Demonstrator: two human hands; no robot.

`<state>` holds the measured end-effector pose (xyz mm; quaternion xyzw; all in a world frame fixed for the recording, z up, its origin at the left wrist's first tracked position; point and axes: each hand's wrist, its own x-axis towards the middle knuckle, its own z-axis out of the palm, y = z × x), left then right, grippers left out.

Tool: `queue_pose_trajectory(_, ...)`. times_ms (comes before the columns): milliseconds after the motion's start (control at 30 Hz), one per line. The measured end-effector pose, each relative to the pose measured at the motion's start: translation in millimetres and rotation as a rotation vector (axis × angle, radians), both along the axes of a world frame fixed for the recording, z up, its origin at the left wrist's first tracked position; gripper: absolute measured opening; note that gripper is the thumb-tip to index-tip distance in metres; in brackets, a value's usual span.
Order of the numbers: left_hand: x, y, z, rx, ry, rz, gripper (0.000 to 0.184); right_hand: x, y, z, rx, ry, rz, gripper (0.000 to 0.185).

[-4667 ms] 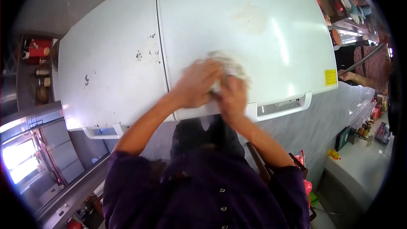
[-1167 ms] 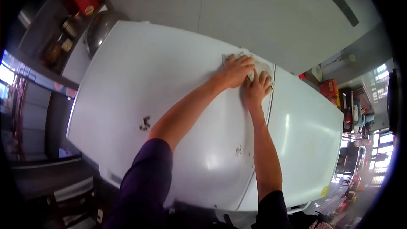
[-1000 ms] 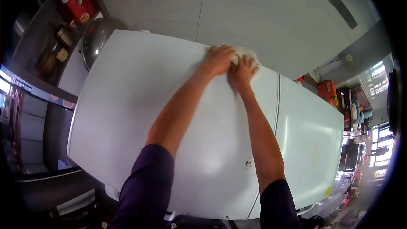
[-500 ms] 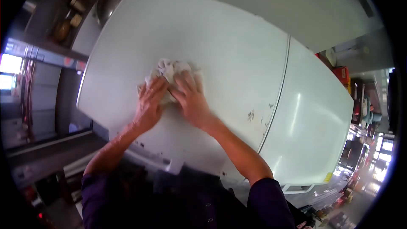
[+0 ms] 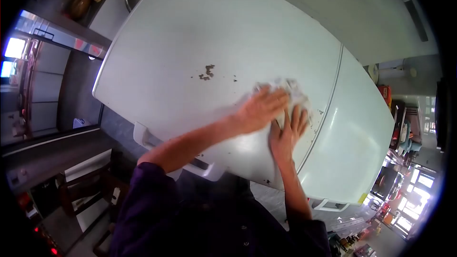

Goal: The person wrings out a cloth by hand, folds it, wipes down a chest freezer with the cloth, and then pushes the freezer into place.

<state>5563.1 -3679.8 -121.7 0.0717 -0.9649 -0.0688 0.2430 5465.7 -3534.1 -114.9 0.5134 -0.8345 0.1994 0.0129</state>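
head view: a pale cloth [image 5: 298, 98] lay on the broad white lid [image 5: 228, 28]

the broad white lid took up most of the view, with a second white lid [image 5: 354, 147] just beside it on the right. a dark purple shirt [image 5: 219, 223] filled the bottom. a white handle [image 5: 213, 173] stood out from the broad lid's near edge, partly covered by the left forearm [image 5: 190, 147]. the left hand [image 5: 261, 108] rested palm down on the cloth, fingers straight and close together. the right hand [image 5: 288, 135] was just beside it, flattened, its fingers spread apart over the cloth. the cloth itself, crumpled and blurred, was under both hands' fingers, near the second lid. dark patches [image 5: 207, 72] marked the broad lid farther left. a yellow label [image 5: 363, 198] sat at the second lid's near right corner.
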Motion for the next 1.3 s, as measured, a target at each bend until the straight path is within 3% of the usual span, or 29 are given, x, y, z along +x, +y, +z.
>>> queue_pose_trajectory(133, 82, -106, 8, 0.214, -0.004, 0.175, 0.054, 51, -133, -10, -0.168, -0.007, 0.204, 0.055)
queue_pose_trajectory(167, 106, -128, 1, 0.171, -0.019, 0.233, 0.059, 71, -162, -10, -0.196, -0.018, 0.253, 0.056)
queue_pose_trajectory(267, 177, -159, 26, 0.251, -0.068, 0.405, 0.056, 128, -225, -16, -0.214, -0.070, 0.379, 0.054)
queue_pose_trajectory(367, 235, -136, 41, 0.336, -0.177, 0.487, 0.062, 175, -216, -7, -0.126, -0.105, 0.527, 0.050)
queue_pose_trajectory(500, 260, -39, 47, 0.435, -0.264, 0.497, 0.067, 188, -120, -1, -0.084, -0.199, 0.627, 0.044)
queue_pose_trajectory(700, 193, 102, 29, 0.577, -0.287, 0.230, 0.060, 133, 78, 5, 0.031, -0.314, 0.377, 0.050)
queue_pose_trajectory(800, 126, 138, 7, 0.351, -0.156, -0.088, 0.056, 98, 153, 17, 0.046, -0.291, 0.131, 0.066)
queue_pose_trajectory(867, 72, 159, -3, 0.324, -0.197, -0.244, 0.053, 82, 182, 25, 0.126, -0.195, -0.037, 0.065)
queue_pose_trajectory(933, 40, 151, 21, 0.217, -0.177, -0.375, 0.049, 72, 190, 22, 0.080, -0.165, -0.153, 0.063)
queue_pose_trajectory(1100, 29, 113, 15, 0.098, -0.109, -0.332, 0.046, 81, 143, 10, 0.059, -0.055, -0.339, 0.053)
queue_pose_trajectory(1300, 129, -7, 12, 0.229, -0.093, -0.099, 0.050, 137, -1, 1, -0.093, -0.009, -0.105, 0.059)
